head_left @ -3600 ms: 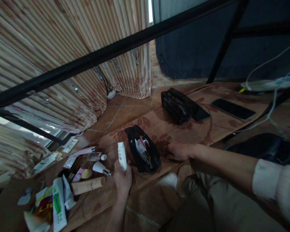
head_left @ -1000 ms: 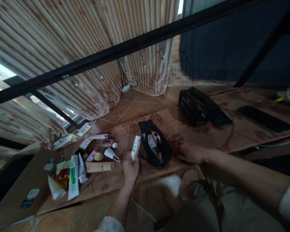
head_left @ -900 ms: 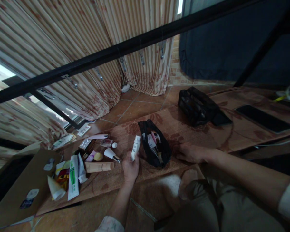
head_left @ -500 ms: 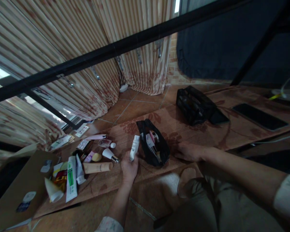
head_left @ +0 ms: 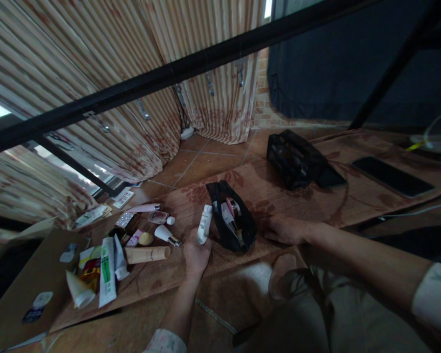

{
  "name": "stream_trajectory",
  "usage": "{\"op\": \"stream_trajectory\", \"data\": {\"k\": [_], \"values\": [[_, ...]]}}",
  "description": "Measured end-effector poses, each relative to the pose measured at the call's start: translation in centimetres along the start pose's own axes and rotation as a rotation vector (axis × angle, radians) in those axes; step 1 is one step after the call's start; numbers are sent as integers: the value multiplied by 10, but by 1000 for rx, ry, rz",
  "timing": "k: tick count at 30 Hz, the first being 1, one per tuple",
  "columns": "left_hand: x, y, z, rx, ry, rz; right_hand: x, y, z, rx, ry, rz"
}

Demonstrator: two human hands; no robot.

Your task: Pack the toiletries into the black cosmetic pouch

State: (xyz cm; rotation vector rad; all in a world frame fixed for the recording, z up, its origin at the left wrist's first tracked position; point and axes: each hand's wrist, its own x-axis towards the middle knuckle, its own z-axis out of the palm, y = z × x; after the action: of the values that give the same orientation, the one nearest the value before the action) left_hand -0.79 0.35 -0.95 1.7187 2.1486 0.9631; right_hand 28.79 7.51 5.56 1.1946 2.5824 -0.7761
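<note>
In the head view, my left hand [head_left: 197, 253] is closed around a small white tube [head_left: 205, 224] with dark print, held upright. Just right of the tube, a black mesh pouch [head_left: 224, 234] stands with its top open. Inside it, a pink item and several other small things show, partly hidden by its sides. My right hand [head_left: 282, 229] lies low on the brown patterned mat [head_left: 279, 203], close to the pouch's right side. Its fingers look stretched out and hold nothing visible, though the fingertips are dark.
Several cosmetics lie left, among them a white-and-green tube [head_left: 108, 272], a beige tube [head_left: 148, 254] and a clear bottle [head_left: 158, 217]. A cardboard box [head_left: 29, 284] stands at far left. Farther right are a second black pouch [head_left: 292, 159] and a phone [head_left: 392, 175]. A dark bar [head_left: 191, 71] crosses above.
The white tube has turned slightly in my left hand, showing its printed side a little more. Both hands and the pouch stay nearly in place; the view shifts slightly.
</note>
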Motion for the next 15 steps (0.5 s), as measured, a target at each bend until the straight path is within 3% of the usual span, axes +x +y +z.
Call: {"op": "stream_trajectory", "data": {"k": [15], "values": [[-1, 3, 1, 5, 0, -43, -1, -3, -3, -11, -5, -6]]}}
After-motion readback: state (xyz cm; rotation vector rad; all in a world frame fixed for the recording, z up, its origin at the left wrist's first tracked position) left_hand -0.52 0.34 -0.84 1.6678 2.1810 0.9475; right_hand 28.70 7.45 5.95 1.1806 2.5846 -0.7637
